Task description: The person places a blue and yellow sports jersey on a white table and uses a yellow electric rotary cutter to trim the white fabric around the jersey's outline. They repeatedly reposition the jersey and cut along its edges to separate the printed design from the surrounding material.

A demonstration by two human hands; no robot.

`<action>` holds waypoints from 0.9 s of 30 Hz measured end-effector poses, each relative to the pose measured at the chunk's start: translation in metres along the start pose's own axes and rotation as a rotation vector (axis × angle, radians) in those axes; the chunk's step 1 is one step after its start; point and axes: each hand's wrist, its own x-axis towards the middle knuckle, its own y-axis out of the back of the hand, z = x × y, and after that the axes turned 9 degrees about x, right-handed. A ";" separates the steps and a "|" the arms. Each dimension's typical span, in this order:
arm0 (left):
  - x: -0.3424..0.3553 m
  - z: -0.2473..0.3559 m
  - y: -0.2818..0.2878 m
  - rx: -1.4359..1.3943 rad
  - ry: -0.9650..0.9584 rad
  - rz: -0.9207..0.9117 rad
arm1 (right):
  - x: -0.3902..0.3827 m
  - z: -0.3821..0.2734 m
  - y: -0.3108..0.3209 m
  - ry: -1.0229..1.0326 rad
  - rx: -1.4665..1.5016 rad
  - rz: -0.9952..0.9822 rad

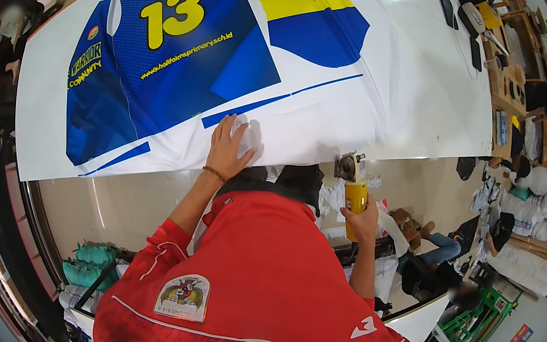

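Across the white table lies a sheet of white fabric (309,116) printed with blue and yellow jersey panels. The large blue panel (190,68) with yellow lettering is left of centre, and a blue panel with a yellow band (306,14) is beyond it to the right. My left hand (226,147) rests flat on the fabric near the front edge, fingers spread, beside a thin blue strip (247,113). My right hand (361,220) grips the yellow body of an electric fabric cutter (356,195). Its metal head (348,165) is at the table's front edge, by the fabric; whether it touches the cloth I cannot tell.
A dark phone (447,12) and a cable lie at the table's far right. White scraps (334,197) litter the floor below the cutter. Other people sit at the right (441,247) and far left (10,29). Teal bundles (92,264) stand at lower left.
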 end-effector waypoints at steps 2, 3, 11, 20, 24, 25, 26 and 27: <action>0.003 -0.001 0.002 -0.006 0.012 -0.013 | -0.008 0.001 0.003 0.027 -0.083 -0.006; 0.005 -0.004 0.003 -0.008 0.013 -0.006 | -0.009 0.005 0.002 0.093 -0.130 0.028; -0.002 -0.038 0.011 0.048 0.085 0.078 | -0.022 -0.024 -0.012 0.139 -0.337 -0.010; -0.019 -0.062 0.032 0.216 0.261 0.034 | -0.024 -0.023 -0.035 0.259 -0.365 -0.005; -0.033 -0.070 0.032 0.298 0.293 -0.013 | -0.020 -0.035 -0.021 0.183 -0.362 -0.032; -0.034 -0.072 0.031 0.303 0.283 -0.005 | -0.019 -0.038 -0.017 0.170 -0.374 -0.049; -0.036 -0.073 0.030 0.309 0.274 0.003 | -0.020 -0.039 -0.015 0.158 -0.386 -0.066; -0.038 -0.072 0.030 0.316 0.270 0.014 | -0.021 -0.040 -0.014 0.163 -0.390 -0.080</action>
